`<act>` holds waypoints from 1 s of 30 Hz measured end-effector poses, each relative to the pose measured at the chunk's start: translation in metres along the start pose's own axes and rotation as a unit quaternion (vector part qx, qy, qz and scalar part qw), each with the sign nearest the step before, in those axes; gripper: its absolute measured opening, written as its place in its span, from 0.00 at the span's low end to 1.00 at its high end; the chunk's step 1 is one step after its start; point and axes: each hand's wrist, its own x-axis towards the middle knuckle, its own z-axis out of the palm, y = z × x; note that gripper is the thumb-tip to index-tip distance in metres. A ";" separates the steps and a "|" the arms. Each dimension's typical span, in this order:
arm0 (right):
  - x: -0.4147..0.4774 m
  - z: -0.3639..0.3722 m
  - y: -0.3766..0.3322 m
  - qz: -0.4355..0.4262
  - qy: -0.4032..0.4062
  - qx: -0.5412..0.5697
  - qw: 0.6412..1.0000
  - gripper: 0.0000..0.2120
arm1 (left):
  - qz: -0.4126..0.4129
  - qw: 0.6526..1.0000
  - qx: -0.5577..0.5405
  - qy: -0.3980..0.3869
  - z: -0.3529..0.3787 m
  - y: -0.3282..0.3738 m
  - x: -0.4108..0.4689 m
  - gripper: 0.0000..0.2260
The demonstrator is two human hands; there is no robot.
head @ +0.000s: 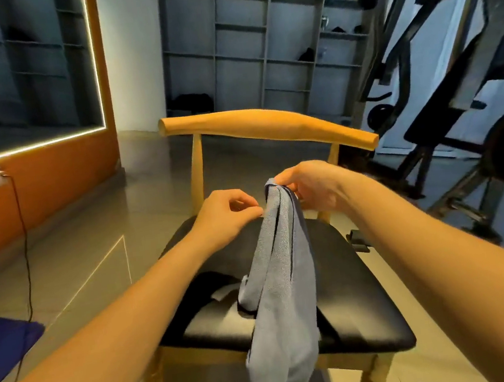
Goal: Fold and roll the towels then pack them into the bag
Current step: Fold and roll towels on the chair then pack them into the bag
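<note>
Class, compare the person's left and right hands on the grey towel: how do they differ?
The right hand grips the grey towel by its top corner; the left hand pinches its side edge just below. The right hand sits higher, nearer the chair back; the left hand sits lower. Both hold the same hanging towel.

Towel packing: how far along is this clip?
Nothing looks finished: no rolled towel shows. In hand: the right hand and left hand both pinch the top of a grey-blue towel, which hangs loosely doubled over the chair seat. Remaining: folding, rolling, packing; a dark item lies on the seat, but I cannot tell if it is the bag.
</note>
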 end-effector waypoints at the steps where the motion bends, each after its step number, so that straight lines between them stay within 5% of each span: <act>1: 0.001 -0.001 0.002 0.000 -0.011 0.005 1.000 0.10 | 0.001 1.000 -0.002 0.004 0.003 -0.005 0.000 0.10; 11: -0.003 -0.009 0.016 -0.020 -0.099 0.010 0.995 0.10 | 0.039 0.996 -0.074 -0.008 0.007 0.003 0.010 0.05; 15: -0.002 -0.005 0.026 -0.007 -0.033 0.011 0.999 0.10 | -0.024 0.996 -0.085 -0.020 -0.005 0.017 0.016 0.08; 20: -0.014 0.009 0.023 -0.105 -0.077 0.009 0.991 0.14 | -0.075 0.995 -0.046 -0.056 -0.021 0.050 0.030 0.12; 23: -0.016 0.014 0.015 -0.184 0.050 -0.104 0.976 0.15 | -0.089 0.993 -0.020 -0.075 -0.034 0.074 0.039 0.10; 26: -0.020 0.010 0.005 -0.255 0.183 -0.232 0.921 0.01 | -0.087 0.993 0.044 -0.074 -0.045 0.094 0.050 0.10; 28: -0.026 0.005 -0.004 -0.283 0.217 -0.271 0.894 0.04 | -0.088 0.993 0.044 -0.060 -0.052 0.105 0.057 0.10; 30: -0.032 0.000 -0.014 -0.282 0.180 -0.199 0.921 0.05 | -0.089 0.994 0.014 -0.058 -0.058 0.115 0.061 0.10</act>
